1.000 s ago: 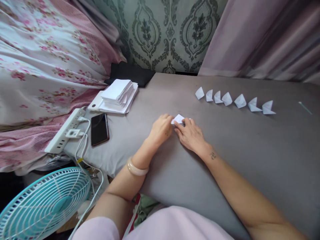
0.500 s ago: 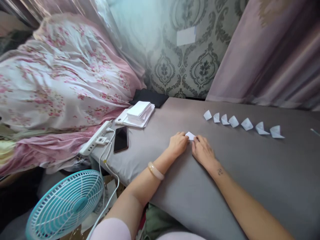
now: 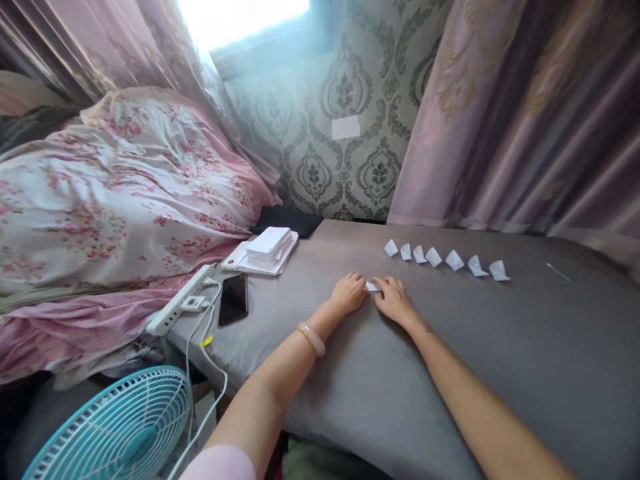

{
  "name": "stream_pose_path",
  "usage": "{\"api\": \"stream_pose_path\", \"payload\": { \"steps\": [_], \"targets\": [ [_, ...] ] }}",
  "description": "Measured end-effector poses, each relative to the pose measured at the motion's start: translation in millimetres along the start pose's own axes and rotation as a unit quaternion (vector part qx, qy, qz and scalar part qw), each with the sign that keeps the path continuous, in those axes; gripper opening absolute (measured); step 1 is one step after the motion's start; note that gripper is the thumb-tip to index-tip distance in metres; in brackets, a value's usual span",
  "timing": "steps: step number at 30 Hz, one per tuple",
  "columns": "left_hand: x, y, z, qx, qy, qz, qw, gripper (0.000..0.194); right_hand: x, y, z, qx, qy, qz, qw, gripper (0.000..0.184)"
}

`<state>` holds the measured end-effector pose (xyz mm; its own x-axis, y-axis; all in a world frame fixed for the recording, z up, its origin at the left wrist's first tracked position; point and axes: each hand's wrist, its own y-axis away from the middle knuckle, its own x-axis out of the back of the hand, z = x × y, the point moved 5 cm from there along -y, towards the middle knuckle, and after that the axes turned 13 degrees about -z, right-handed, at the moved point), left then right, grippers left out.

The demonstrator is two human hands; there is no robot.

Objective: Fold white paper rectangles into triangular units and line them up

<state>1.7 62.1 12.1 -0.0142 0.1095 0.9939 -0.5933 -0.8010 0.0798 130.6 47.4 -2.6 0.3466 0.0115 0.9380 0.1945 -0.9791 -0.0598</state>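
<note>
Seen through the head camera, clock directions taken from the hands. I count two hands, one left hand (image 3: pixel 349 293) and one right hand (image 3: pixel 394 300); one folded paper (image 3: pixel 372 287) between them; seven paper shapes (image 3: pixel 433 257) in one row, between two and three o'clock; one slim stick (image 3: pixel 559 272) at three; one fan (image 3: pixel 143 443) at eight; one phone (image 3: pixel 233 301) and one power strip (image 3: pixel 175 307) at nine; one paper stack (image 3: pixel 271 243) at ten, its sheets uncountable from my station; one window (image 3: pixel 245 17) at eleven; one white card (image 3: pixel 345 127) at twelve.
</note>
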Motion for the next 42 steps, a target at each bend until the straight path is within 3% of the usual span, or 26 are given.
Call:
{"api": "stream_pose_path", "payload": {
  "steps": [8,11,14,17,19,22,23,32,37,42],
  "targets": [
    [-1.7,-5,3,0.012,0.088,0.025,0.996,0.023,-5,2,14,0.012,-0.085,0.058,0.995,0.048],
    [4.9,-7,-2,0.05,0.155,0.067,0.984,0.024,0,1,20,0.007,-0.204,0.087,0.975,0.047],
    [10.7,-11,-7,0.1,0.237,0.117,0.959,0.039,4,1,23,-0.022,-0.415,0.086,0.905,0.052],
    [6.2,-16,-3,0.108,0.32,0.14,0.931,0.042,5,3,17,-0.039,-0.562,0.049,0.825,0.055],
    [-2.4,-15,1,0.095,0.428,0.156,0.885,0.037,6,6,14,-0.052,-0.601,0.05,0.796,0.053],
    [-15.3,-9,4,0.078,0.589,0.174,0.785,0.03,6,9,13,-0.069,-0.601,0.062,0.794,0.051],
    [-17.4,-6,4,0.076,0.617,0.175,0.764,0.028,6,9,13,-0.069,-0.598,0.061,0.796,0.051],
    [-9.1,11,-6,0.053,0.754,0.146,0.638,0.036,-1,4,6,-0.044,-0.595,0.048,0.801,0.044],
    [-3.1,14,-6,0.056,0.769,0.167,0.614,0.038,5,5,2,-0.029,-0.586,0.07,0.807,0.042],
    [3.4,16,-6,0.039,0.765,0.182,0.617,0.029,8,5,2,-0.024,-0.58,0.078,0.811,0.037]
  ]
}}
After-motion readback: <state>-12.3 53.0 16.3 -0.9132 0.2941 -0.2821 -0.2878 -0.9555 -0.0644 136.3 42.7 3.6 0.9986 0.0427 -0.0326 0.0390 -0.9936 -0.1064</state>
